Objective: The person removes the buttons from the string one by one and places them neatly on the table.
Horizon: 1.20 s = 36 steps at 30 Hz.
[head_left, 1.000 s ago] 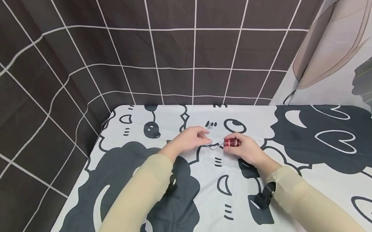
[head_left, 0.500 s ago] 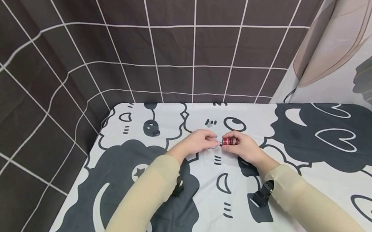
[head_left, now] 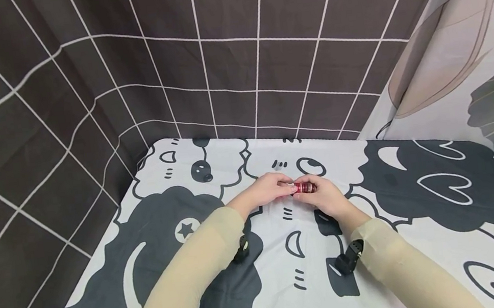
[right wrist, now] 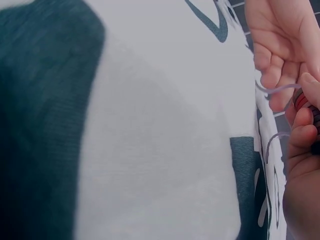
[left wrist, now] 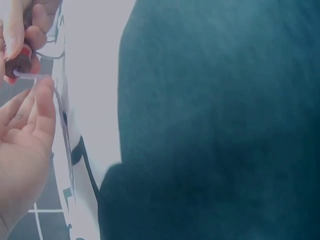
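Observation:
A short ribbed stack of red and dark ring-like beads [head_left: 305, 188] lies in my right hand [head_left: 328, 199], whose thumb and fingers grip it just above the printed cloth. A thin pale cord [left wrist: 30, 76] comes out of the hole in the dark end bead [left wrist: 18, 66]. With the fingertips of my left hand [head_left: 266, 190] I pinch this cord, close against the left end of the stack. Another stretch of cord [right wrist: 276, 136] hangs by my right fingers in the right wrist view. My fingers cover part of the beads.
Black-and-white cartoon cloth [head_left: 287, 293] covers the surface beneath both hands. A dark gridded curtain [head_left: 226, 64] rises behind it and at the left. On the right hangs a pale leaf-patterned curtain [head_left: 454, 72]. Dark wrist straps [head_left: 351, 257] sit below the hands.
My left hand has moved right along the cord to the end of the beads, and the visible gap between the hands has closed. My right hand has stayed nearly in place, holding the beads.

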Motion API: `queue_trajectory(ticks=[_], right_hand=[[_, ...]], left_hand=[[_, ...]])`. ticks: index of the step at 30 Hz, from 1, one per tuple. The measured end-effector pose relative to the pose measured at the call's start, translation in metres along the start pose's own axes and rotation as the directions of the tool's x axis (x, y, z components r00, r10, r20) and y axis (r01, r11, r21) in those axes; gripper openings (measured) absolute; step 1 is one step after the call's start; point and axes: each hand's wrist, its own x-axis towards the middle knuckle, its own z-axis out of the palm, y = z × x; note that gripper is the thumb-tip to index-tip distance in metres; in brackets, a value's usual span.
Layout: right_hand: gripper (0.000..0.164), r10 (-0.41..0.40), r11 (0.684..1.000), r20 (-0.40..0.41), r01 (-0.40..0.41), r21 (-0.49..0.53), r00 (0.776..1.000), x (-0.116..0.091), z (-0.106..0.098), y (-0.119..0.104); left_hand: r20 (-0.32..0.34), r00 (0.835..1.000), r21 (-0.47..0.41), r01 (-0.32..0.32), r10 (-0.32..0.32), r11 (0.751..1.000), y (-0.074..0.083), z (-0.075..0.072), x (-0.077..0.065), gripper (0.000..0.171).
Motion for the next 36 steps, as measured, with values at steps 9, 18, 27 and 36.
queue_trajectory(ticks=[9,18,27,36], right_hand=[[0.039,-0.003,1.000,0.014,0.003,-0.006,1.000,-0.001,0.001,0.001],[0.039,-0.024,0.999,0.014,0.024,0.043,1.000,0.002,0.007,0.001],[0.040,-0.006,1.000,0.016,0.006,-0.007,1.000,0.006,0.006,-0.003],[0.040,0.008,1.000,0.011,-0.008,-0.029,1.000,0.004,0.003,-0.001]], left_hand=[[0.005,1.000,-0.075,0.005,-0.005,0.997,0.004,0.002,-0.003,0.025],[0.020,1.000,-0.199,0.010,-0.006,0.980,-0.002,0.000,-0.006,0.022],[-0.020,0.999,-0.204,0.023,-0.028,0.979,-0.007,-0.009,-0.009,0.024],[-0.003,1.000,-0.183,0.016,-0.016,0.983,-0.008,-0.007,-0.011,0.023]])
